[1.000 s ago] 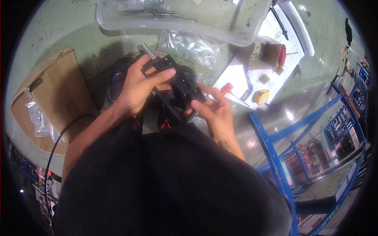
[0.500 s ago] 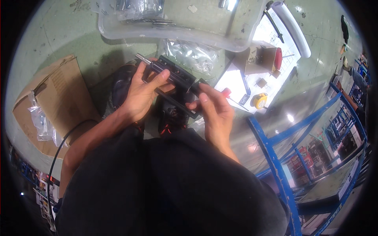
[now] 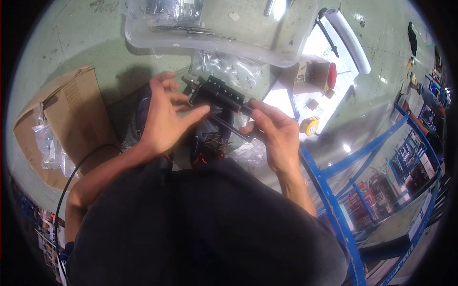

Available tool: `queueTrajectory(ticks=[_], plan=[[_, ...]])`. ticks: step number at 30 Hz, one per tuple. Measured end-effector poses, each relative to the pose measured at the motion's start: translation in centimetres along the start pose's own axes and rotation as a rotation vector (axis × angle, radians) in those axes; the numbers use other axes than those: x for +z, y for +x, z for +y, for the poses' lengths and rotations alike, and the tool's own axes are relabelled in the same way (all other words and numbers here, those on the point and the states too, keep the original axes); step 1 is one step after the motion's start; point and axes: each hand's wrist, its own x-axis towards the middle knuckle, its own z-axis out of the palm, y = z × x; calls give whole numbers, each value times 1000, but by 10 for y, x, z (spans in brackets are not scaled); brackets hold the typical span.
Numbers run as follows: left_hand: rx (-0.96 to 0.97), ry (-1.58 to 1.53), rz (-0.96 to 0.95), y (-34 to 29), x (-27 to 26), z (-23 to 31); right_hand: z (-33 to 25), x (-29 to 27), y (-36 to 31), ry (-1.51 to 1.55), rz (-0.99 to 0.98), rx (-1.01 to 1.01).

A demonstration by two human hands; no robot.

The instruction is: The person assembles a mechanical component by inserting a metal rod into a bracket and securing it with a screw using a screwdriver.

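Observation:
My right hand (image 3: 279, 136) is closed on the right end of a black metal assembly (image 3: 218, 93). The assembly has a drilled block, a cylinder-like body and a thin parallel bar, and a silver shaft end sticks out at its left. Spread fingers show on my left hand (image 3: 164, 117), just left of the assembly. Its thumb tip lies close to the black block; whether it touches I cannot tell. The assembly is held tilted above my shoes (image 3: 210, 143), its right end lower and partly hidden by my right fingers.
Beyond my hands lie a clear plastic bag (image 3: 229, 66) and a translucent bin (image 3: 253, 53). An opened cardboard box (image 3: 78, 112) is at left. At right are paper sheets (image 3: 346, 62), a small carton (image 3: 305, 76), a yellow tape measure (image 3: 311, 126) and a blue metal frame (image 3: 329, 200).
My left hand has let go of the assembly and opened, with its fingers spread. My right hand has shifted right with the assembly still in it.

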Motion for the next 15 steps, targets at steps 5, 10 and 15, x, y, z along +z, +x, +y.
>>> queueTrajectory(ticks=[5,10,15], plan=[[913,580,-116,14,-8,39,-14,-9,-9,-166,-127,29],[552,387,-780,26,10,51,-37,-4,-26,-370,-304,50],[235,-113,-886,7,21,21,-37,-10,-26,-516,-427,61]])
